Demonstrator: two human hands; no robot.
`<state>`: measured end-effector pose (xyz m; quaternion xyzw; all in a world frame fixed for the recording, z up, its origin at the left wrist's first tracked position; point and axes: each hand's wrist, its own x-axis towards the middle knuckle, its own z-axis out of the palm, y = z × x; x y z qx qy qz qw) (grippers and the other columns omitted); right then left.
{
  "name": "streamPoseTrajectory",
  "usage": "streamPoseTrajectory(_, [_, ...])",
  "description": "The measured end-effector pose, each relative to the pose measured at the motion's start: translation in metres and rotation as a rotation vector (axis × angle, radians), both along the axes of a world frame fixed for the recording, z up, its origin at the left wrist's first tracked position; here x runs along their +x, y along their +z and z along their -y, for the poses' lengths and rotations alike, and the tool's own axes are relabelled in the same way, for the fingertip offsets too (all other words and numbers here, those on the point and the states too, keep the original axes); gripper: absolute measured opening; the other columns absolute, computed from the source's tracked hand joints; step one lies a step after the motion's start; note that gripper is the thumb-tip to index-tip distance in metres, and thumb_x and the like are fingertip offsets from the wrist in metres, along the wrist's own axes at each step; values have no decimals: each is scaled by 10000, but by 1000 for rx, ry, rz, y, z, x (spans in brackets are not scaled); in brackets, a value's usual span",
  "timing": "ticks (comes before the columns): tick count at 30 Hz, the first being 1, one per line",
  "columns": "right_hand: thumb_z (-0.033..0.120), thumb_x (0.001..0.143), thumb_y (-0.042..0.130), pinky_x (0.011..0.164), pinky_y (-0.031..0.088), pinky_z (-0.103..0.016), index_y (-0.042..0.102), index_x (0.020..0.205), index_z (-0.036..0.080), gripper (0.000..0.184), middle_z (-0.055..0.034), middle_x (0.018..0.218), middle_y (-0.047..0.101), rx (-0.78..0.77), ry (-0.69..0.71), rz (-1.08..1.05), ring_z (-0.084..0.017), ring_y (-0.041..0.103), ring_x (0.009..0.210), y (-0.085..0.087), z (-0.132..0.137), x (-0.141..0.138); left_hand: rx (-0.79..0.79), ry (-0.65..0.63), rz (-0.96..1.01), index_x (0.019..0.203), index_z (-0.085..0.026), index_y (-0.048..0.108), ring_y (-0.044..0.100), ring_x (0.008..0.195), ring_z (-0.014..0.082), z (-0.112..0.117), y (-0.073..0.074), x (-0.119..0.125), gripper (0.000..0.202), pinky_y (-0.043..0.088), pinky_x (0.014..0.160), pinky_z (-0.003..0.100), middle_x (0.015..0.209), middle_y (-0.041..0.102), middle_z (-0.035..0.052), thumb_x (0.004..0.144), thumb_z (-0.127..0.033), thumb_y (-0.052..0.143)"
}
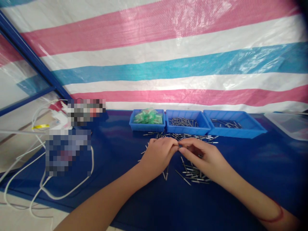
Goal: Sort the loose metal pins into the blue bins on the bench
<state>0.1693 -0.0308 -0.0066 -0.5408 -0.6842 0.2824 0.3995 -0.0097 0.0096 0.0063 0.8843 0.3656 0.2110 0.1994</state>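
My left hand (160, 150) and my right hand (208, 158) meet at their fingertips above the blue table, each closed in a pinch. Whatever lies between the fingertips is too small and too hidden to make out. Beneath and just left of my right hand is a loose pile of blind rivets (194, 175), thin metal pins with thicker heads. More rivets (185, 137) lie in a band behind both hands, in front of the bins. A few stick out around my left hand, which covers part of them.
Along the back stand three blue bins: the left bin (147, 127) with green-printed packets (148, 117), the middle bin (187, 130) and right bin (252, 123) with rivets. A clear plastic container (286, 126) sits far right. White cables (64, 196) loop at left beside blurred objects.
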Motion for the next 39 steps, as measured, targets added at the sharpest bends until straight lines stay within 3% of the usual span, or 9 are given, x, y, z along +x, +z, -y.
streamPoseTrajectory(6, [408,818,621,606,523,-288,687,878,225,204,-40,822,700,-20,5,-227,-176,637,702,6,1,-4,-522,39,561,887,-173,529,580,739,127,2,-6,5,206,435,680,237,808,618,6,888,-378,537])
streamPoseTrajectory(9, [410,818,624,586,521,-272,687,821,221,199,-27,756,687,-35,14,-255,-158,628,646,11,2,-2,-651,13,640,940,-162,534,588,727,127,3,-6,6,264,454,670,237,809,631,22,867,-414,559])
streamPoseTrajectory(13, [374,830,625,665,530,-273,694,848,238,154,-30,835,688,59,-30,-223,-167,642,756,15,3,4,-554,-26,456,996,-164,602,588,734,130,5,3,5,315,449,684,242,881,672,43,930,-423,435])
streamPoseTrajectory(17, [359,818,640,687,542,-289,701,886,255,138,-33,876,692,102,-91,-223,-179,651,794,14,4,5,-381,-44,319,900,-161,644,583,730,139,7,7,5,315,438,665,237,824,664,35,936,-386,425])
streamPoseTrajectory(21, [368,786,672,652,550,-294,693,893,248,162,-30,850,701,82,-134,-289,-176,653,738,12,3,1,-318,-18,345,900,-155,650,586,747,144,7,4,7,272,446,672,236,820,666,32,917,-360,472])
streamPoseTrajectory(27, [344,812,650,634,530,-283,690,844,244,112,-29,846,687,93,-84,-239,-173,638,747,12,6,2,-326,-2,376,1016,-162,638,590,778,132,9,2,7,258,453,706,229,927,674,37,906,-353,503])
streamPoseTrajectory(32, [314,841,618,652,512,-301,681,885,241,106,-47,883,678,115,-23,-178,-197,633,829,13,8,3,-367,1,423,956,-160,625,577,756,124,8,-1,7,214,453,691,225,906,653,34,880,-344,548])
streamPoseTrajectory(39, [314,865,576,673,485,-317,672,888,237,125,-54,879,664,116,0,-95,-206,622,829,13,5,5,-288,97,515,877,-159,597,561,729,115,7,3,6,163,446,668,222,868,620,25,844,-318,600])
